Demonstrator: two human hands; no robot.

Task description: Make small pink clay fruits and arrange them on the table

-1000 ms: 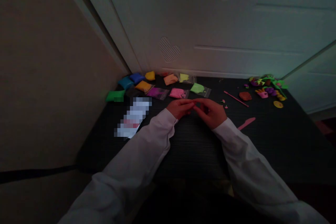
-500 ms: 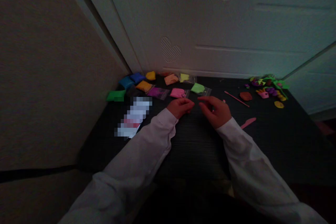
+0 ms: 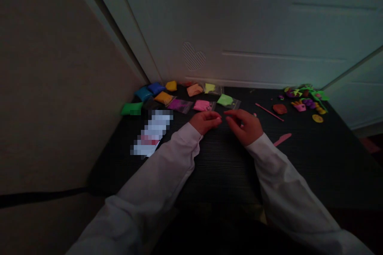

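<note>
Over the middle of the dark table (image 3: 221, 167), my left hand (image 3: 203, 122) is closed in a pinch. A tiny pinkish bit shows at its fingertips, too small to name. My right hand (image 3: 247, 127) faces it a short gap away, fingers curved and thumb apart from the forefinger; nothing is seen between them. Small pink spots show beside and behind the right hand, mostly hidden by it. Just beyond the hands lie a bag of pink modelling clay (image 3: 202, 105) and a bag of light green clay (image 3: 225, 100). A pink plastic knife (image 3: 283, 139) lies by the right sleeve.
More coloured clay packs, including a green one (image 3: 131, 108), line the back left. A pixelated phone-like sheet (image 3: 154, 131) lies left. Rightward are a pink stick tool (image 3: 269, 112), a reddish-brown clay lump (image 3: 279, 108), a yellow disc (image 3: 317, 118) and small clay figures (image 3: 309, 103). A white panel (image 3: 254, 67) stands behind.
My hands stay almost in place. The left fingertips have shifted slightly, and a pinkish bit now shows at them. The right fingers have moved slightly to the left.
</note>
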